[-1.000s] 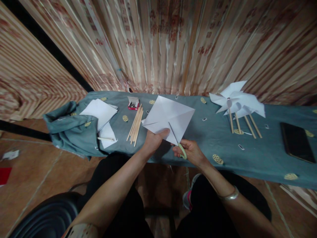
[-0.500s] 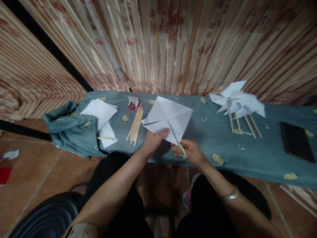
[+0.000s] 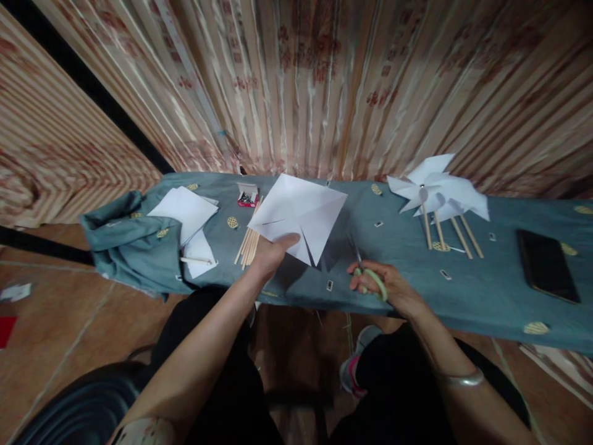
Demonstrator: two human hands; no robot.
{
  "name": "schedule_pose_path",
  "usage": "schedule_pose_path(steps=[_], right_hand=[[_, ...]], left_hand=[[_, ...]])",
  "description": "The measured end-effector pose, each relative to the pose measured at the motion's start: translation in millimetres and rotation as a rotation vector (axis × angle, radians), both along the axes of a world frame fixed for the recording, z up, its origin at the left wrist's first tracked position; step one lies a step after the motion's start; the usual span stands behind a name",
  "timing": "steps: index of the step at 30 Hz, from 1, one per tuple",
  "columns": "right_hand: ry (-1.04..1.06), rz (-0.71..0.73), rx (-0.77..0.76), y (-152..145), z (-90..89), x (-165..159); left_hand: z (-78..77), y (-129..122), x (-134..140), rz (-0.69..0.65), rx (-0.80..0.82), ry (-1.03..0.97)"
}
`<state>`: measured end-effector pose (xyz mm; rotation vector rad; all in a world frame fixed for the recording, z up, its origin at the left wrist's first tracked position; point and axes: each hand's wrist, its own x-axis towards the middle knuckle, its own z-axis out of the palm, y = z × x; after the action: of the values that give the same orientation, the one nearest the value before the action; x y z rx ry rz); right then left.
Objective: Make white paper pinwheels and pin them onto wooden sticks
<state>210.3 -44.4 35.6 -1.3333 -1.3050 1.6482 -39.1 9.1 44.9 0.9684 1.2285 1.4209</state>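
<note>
A square white sheet of paper [image 3: 303,207] is pinched at its near left edge by my left hand [image 3: 274,254], thumb on top. Slits run inward from two of its corners, and crossing creases mark its middle. To the right, apart from the paper, my right hand [image 3: 383,283] is closed round the light green handles of a pair of scissors [image 3: 376,282]. The blades point up and away and look slightly blurred. Beneath the paper's left side lies a bundle of wooden sticks [image 3: 250,242], partly covered.
White paper pinwheels [image 3: 442,185] on sticks lie at the right, beside a dark phone [image 3: 546,264]. Left of centre stands a small open red box [image 3: 247,196] of metal pins. Stacked white paper [image 3: 183,210] and a pencil-like stick [image 3: 197,260] rest on the green cloth [image 3: 463,296].
The scissors have come out of the slit in the paper, and my right hand has carried them right. My left hand has shifted the paper slightly left, over the sticks.
</note>
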Motion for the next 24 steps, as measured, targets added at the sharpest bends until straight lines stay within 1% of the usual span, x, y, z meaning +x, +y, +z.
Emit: schedule_pose_path(steps=[3, 5, 7, 9, 13, 15, 17, 18, 21, 24], right_hand=[[0.076, -0.244, 0.099, 8.9, 0.5, 12.9], [0.156, -0.32, 0.119, 14.4, 1.1, 18.1], [0.225, -0.328, 0.104, 19.0, 1.7, 20.4], [0.243, -0.317, 0.089, 22.3, 2.2, 19.2], [0.155, -0.314, 0.038, 25.7, 1.0, 9.1], [0.138, -0.291, 0.0, 26.3, -1.0, 3.4], [0.152, -0.276, -0.031, 26.9, -3.5, -0.7], [0.166, -0.291, -0.041, 27.3, -4.7, -2.4], [0.227, -0.394, -0.044, 29.8, -7.7, -7.7], [0.312, -0.479, -0.012, 32.8, -9.2, -17.0]], left_hand=[[-3.2, -5.8, -0.5, -0.084, -0.081, 0.108], [-5.1, -10.3, 1.4, -0.156, -0.162, 0.168], [-6.4, -14.3, 4.3, -0.214, -0.195, 0.226], [-7.9, -17.1, 7.2, -0.267, -0.175, 0.259], [-12.8, -17.8, 9.3, -0.388, -0.138, 0.222], [-14.4, -15.8, 8.4, -0.42, -0.145, 0.195], [-13.2, -13.2, 7.5, -0.438, -0.181, 0.151], [-11.4, -11.9, 7.4, -0.444, -0.207, 0.103], [-2.3, -9.4, 8.7, -0.439, -0.267, -0.149], [5.5, -10.5, 13.0, -0.439, -0.27, -0.384]])
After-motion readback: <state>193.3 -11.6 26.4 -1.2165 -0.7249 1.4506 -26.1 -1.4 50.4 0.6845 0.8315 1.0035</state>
